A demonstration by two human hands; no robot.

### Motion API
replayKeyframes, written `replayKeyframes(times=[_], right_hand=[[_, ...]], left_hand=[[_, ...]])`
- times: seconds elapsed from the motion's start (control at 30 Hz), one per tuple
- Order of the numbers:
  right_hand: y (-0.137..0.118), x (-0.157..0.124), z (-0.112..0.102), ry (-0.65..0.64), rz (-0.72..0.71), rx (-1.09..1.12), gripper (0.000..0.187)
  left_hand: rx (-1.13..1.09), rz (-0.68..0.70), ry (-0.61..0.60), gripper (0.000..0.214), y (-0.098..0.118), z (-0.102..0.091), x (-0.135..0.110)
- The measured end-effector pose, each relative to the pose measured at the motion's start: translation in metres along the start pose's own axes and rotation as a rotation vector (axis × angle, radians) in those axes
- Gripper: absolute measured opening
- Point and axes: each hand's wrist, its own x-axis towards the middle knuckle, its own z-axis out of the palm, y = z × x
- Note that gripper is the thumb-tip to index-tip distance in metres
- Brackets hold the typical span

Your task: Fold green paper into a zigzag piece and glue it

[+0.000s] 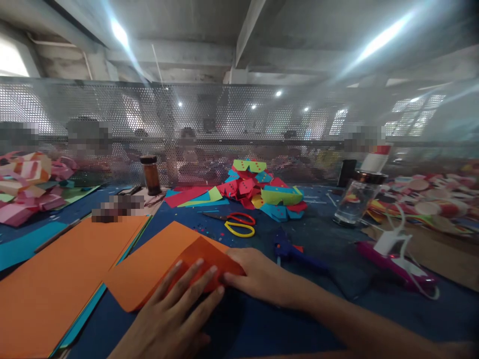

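Observation:
A sheet of orange paper (149, 262) lies partly folded over on the blue table in front of me. My left hand (179, 306) rests on the folded flap, its fingers spread and flat. At the sheet's right corner, the thumb and fingers of my right hand (258, 276) pinch the paper's edge. Just beyond the sheet are scissors (239, 224) with red and yellow handles, lying on the table. To the right of them lies a dark blue glue gun (295, 252), near my right wrist. My hands cover part of the flap.
Left lies a stack of orange paper (71, 269) over blue sheets. Cut paper pieces (254, 187) form a pile at the back. A brown jar (151, 174), a glass bottle (355, 199) and a magenta device with white cord (400, 264) stand about. A perforated screen (209, 114) borders the table.

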Motion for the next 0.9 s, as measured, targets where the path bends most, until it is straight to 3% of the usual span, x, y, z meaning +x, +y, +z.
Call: replayKeyframes(times=[0.13, 0.33, 0.6, 0.9], right_hand=[[-0.001, -0.003, -0.008, 0.002, 0.049, 0.021, 0.027], [0.008, -0.005, -0.013, 0.015, 0.132, 0.005, 0.040], [0.014, -0.008, -0.024, -0.003, 0.143, -0.045, 0.034], [0.018, -0.018, -0.031, -0.026, 0.141, -0.100, 0.022]], left_hand=[[-0.022, 0.006, -0.054, 0.063, -0.003, 0.013, -0.007], [-0.021, -0.017, -0.063, 0.067, -0.002, 0.010, -0.008], [-0.155, -0.103, -0.105, 0.075, -0.004, 0.007, -0.007], [-0.236, -0.143, -0.242, 0.065, -0.009, 0.011, -0.005]])
